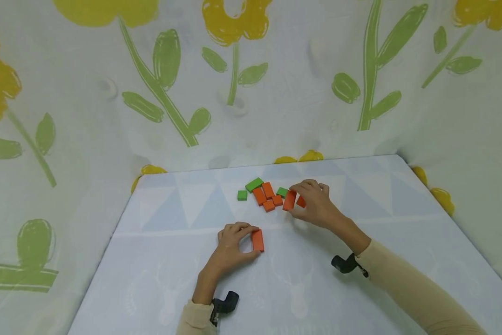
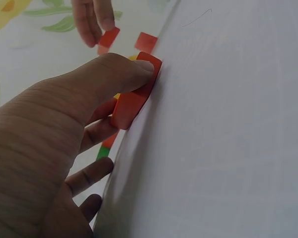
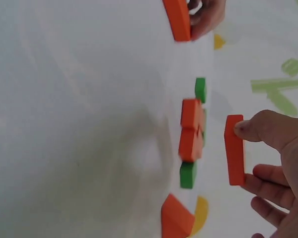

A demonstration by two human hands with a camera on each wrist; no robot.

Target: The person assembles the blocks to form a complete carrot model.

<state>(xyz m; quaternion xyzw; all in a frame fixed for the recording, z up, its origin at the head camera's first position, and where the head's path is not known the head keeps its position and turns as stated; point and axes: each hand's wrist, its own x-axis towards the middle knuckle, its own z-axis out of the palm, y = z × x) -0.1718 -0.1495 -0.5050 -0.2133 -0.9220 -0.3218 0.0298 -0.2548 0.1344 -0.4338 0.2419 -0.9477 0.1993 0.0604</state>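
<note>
My left hand (image 1: 229,246) pinches an orange rectangular block (image 1: 257,240) between thumb and fingers at the middle of the table. In the left wrist view, the thumb lies along that block (image 2: 135,99) close to the tabletop. Farther back and to the right, my right hand (image 1: 317,205) holds a second orange rectangular block (image 1: 289,200) by its ends. The right wrist view shows this block (image 3: 234,151) raised off the table. Just beside the right hand is another orange block (image 1: 301,202), partly hidden by the fingers.
Behind the hands lies a loose cluster of orange blocks (image 1: 259,196) and green blocks (image 1: 254,184). One green block (image 1: 242,195) sits apart on its left. A patterned cloth covers the table (image 1: 159,260), and a flower-print curtain (image 1: 276,121) hangs behind it.
</note>
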